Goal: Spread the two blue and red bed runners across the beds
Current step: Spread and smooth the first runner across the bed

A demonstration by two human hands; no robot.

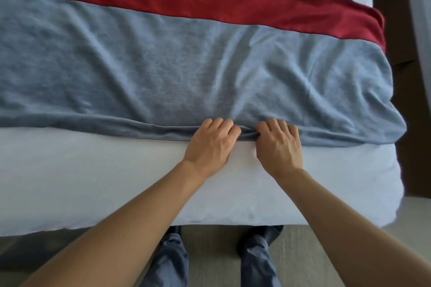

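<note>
A blue bed runner (144, 65) lies across the white bed (93, 177), wrinkled toward its right end, which drapes over the bed's side. Beyond it a red bed runner (210, 0) lies parallel, its near edge tucked under or against the blue one. My left hand (211, 147) and my right hand (278, 147) sit side by side at the blue runner's near edge. Both have their fingers curled into the folded hem, pinching a bunch of the cloth between them.
The bed's foot edge runs along the bottom, with my legs and feet (172, 256) on a pale carpet (214, 251) below it. A dark gap (405, 77) with dark floor lies to the right of the bed, and a second white surface (422, 7) shows at the far right.
</note>
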